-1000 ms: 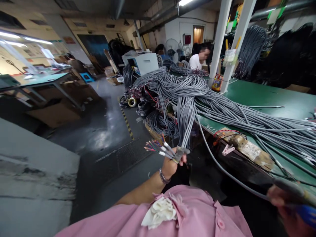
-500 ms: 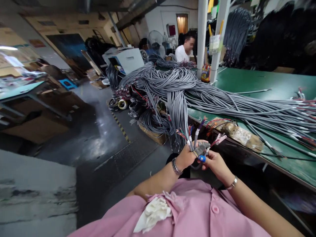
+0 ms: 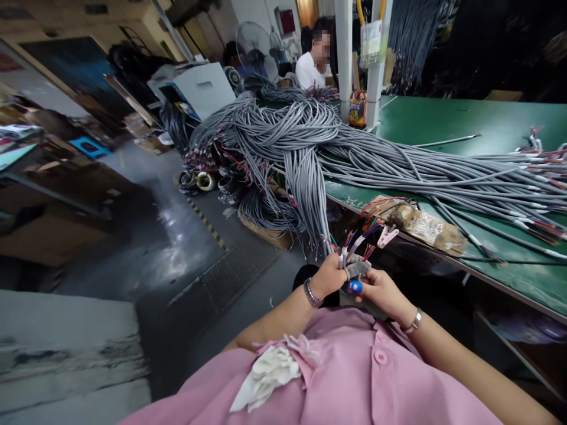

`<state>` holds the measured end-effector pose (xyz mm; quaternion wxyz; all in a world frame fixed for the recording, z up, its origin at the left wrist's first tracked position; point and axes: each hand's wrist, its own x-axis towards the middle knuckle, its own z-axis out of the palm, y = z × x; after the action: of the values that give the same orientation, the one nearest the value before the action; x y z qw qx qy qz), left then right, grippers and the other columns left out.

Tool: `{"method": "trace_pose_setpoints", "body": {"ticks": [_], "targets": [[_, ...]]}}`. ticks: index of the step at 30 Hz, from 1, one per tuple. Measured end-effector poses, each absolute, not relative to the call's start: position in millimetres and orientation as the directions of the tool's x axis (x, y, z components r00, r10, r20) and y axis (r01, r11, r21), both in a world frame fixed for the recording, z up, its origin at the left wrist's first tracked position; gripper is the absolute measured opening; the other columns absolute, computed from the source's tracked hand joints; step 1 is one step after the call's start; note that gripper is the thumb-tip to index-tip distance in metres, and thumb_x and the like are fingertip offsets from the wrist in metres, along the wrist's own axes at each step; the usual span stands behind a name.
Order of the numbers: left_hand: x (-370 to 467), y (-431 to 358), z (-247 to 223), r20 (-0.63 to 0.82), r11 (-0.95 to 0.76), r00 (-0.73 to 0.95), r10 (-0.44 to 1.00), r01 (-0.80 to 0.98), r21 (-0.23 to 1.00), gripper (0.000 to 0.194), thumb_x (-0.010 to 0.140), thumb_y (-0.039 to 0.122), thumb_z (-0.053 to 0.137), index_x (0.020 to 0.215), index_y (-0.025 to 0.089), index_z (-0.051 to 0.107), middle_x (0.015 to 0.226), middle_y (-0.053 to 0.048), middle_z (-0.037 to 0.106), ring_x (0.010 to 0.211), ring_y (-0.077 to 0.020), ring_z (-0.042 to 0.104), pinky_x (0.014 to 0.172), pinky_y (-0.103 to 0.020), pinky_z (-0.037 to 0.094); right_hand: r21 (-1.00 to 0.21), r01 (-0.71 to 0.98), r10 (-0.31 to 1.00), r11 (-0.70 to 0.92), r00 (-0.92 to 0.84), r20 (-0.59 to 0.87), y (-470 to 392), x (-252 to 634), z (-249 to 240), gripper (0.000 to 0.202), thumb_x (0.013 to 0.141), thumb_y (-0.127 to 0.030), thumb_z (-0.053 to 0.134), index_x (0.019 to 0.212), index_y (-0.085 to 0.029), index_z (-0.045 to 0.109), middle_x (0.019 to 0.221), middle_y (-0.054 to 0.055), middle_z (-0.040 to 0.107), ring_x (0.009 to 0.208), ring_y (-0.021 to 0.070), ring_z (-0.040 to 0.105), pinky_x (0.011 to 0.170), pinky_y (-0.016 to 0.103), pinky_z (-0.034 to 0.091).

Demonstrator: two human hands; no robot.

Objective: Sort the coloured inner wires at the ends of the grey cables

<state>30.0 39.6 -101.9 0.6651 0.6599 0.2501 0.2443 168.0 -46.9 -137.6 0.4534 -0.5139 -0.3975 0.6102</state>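
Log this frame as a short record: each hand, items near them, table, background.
Left hand: grips gray cable ends, colored wires splayed above
Right hand: beside the left, at the same bunch; exact grip hidden; blue wrap on one digit
Near hands: pink clip, taped brown block
Table: green top, long gray cables across it
Background: person in white top, fan

The pink shirt (image 3: 336, 372) has a round button (image 3: 380, 357) and white material (image 3: 268, 375) at the chest. A link band (image 3: 312, 293) circles the left wrist, a slim band (image 3: 415, 320) the right. The hands (image 3: 330, 277) wear a grey thumb cover (image 3: 355, 270) and blue wrap (image 3: 355, 286).
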Motion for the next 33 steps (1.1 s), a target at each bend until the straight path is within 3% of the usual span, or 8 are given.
{"method": "trace_pose_setpoints", "body": {"ticks": [3, 7, 10, 15, 18, 23, 29, 33], "targets": [[28, 42, -102, -0.045, 0.022, 0.735, 0.677, 0.04, 0.999, 0.038, 0.075, 0.047, 0.069, 0.077, 0.009, 0.07, 0.07, -0.005, 0.065, 0.063, -0.0125, 0.056, 0.06, -0.024, 0.044, -0.953, -0.171, 0.968, -0.25, -0.052, -0.245, -53, 179, -140, 0.035, 0.072, -0.044, 0.074, 0.089, -0.015, 0.063, 0.069, 0.002, 0.066, 0.06, 0.0134, 0.061, 0.059, 0.026, 0.048], [28, 41, -98, -0.043, -0.06, 0.719, 0.694, 0.117, 0.991, 0.039, 0.072, 0.048, 0.07, 0.067, 0.01, 0.067, 0.062, -0.004, 0.063, 0.055, -0.0101, 0.05, 0.053, -0.022, 0.038, -0.974, -0.146, 0.974, -0.171, 0.126, -0.19, -59, 194, -130, 0.032, 0.081, -0.047, 0.063, 0.09, -0.016, 0.061, 0.082, 0.004, 0.067, 0.06, 0.0104, 0.057, 0.058, 0.024, 0.046], [31, 37, -99, -0.057, -0.096, 0.721, 0.691, 0.169, 0.981, 0.036, 0.076, 0.045, 0.068, 0.066, 0.011, 0.065, 0.06, -0.004, 0.062, 0.054, -0.0102, 0.05, 0.054, -0.022, 0.038, -0.974, -0.163, 0.966, -0.156, 0.179, -0.184, -58, 198, -119, 0.031, 0.086, -0.049, 0.056, 0.088, -0.018, 0.058, 0.068, 0.0, 0.061, 0.052, 0.0089, 0.05, 0.053, 0.024, 0.043], [37, 30, -109, -0.018, -0.201, 0.733, 0.68, 0.211, 0.957, 0.031, 0.076, 0.04, 0.067, 0.063, 0.012, 0.063, 0.059, -0.002, 0.06, 0.054, -0.0096, 0.049, 0.053, -0.021, 0.036, -0.98, -0.113, 0.958, -0.166, 0.218, -0.187, -48, 192, -110, 0.033, 0.076, -0.048, 0.068, 0.083, -0.018, 0.056, 0.056, -0.006, 0.05, 0.044, 0.0081, 0.044, 0.045, 0.022, 0.037], [35, 32, -108, -0.032, -0.2, 0.734, 0.678, 0.226, 0.953, 0.033, 0.076, 0.043, 0.068, 0.065, 0.012, 0.064, 0.059, -0.002, 0.06, 0.052, -0.0095, 0.047, 0.051, -0.021, 0.035, -0.977, -0.161, 0.964, -0.137, 0.207, -0.169, -45, 191, -109, 0.034, 0.075, -0.047, 0.07, 0.084, -0.016, 0.059, 0.06, -0.003, 0.055, 0.047, 0.0089, 0.047, 0.048, 0.023, 0.039], [32, 40, -96, -0.067, -0.166, 0.831, 0.553, 0.189, 0.968, 0.044, 0.083, 0.049, 0.058, 0.06, 0.012, 0.064, 0.054, -0.003, 0.057, 0.05, -0.0092, 0.045, 0.052, -0.021, 0.036, -0.984, -0.141, 0.977, -0.109, 0.166, -0.132, -42, 199, -104, 0.032, 0.073, -0.045, 0.072, 0.078, -0.015, 0.062, 0.066, 0.0, 0.06, 0.052, 0.0093, 0.052, 0.052, 0.023, 0.042], [35, 33, -98, 0.006, -0.187, 0.743, 0.67, 0.161, 0.969, 0.038, 0.082, 0.045, 0.061, 0.063, 0.012, 0.066, 0.06, -0.005, 0.062, 0.058, -0.0119, 0.052, 0.058, -0.023, 0.04, -0.945, -0.26, 0.963, -0.198, 0.126, -0.237, -45, 202, -110, 0.031, 0.072, -0.044, 0.073, 0.077, -0.016, 0.06, 0.064, -0.001, 0.058, 0.052, 0.0084, 0.05, 0.051, 0.022, 0.042], [35, 34, -105, -0.06, -0.169, 0.778, 0.625, 0.21, 0.963, 0.035, 0.078, 0.043, 0.065, 0.066, 0.011, 0.067, 0.062, -0.006, 0.064, 0.056, -0.0114, 0.051, 0.054, -0.022, 0.038, -0.956, -0.226, 0.956, -0.186, 0.183, -0.229, -48, 199, -115, 0.033, 0.072, -0.046, 0.072, 0.074, -0.015, 0.06, 0.058, -0.002, 0.053, 0.049, 0.0079, 0.044, 0.047, 0.021, 0.036]]}}
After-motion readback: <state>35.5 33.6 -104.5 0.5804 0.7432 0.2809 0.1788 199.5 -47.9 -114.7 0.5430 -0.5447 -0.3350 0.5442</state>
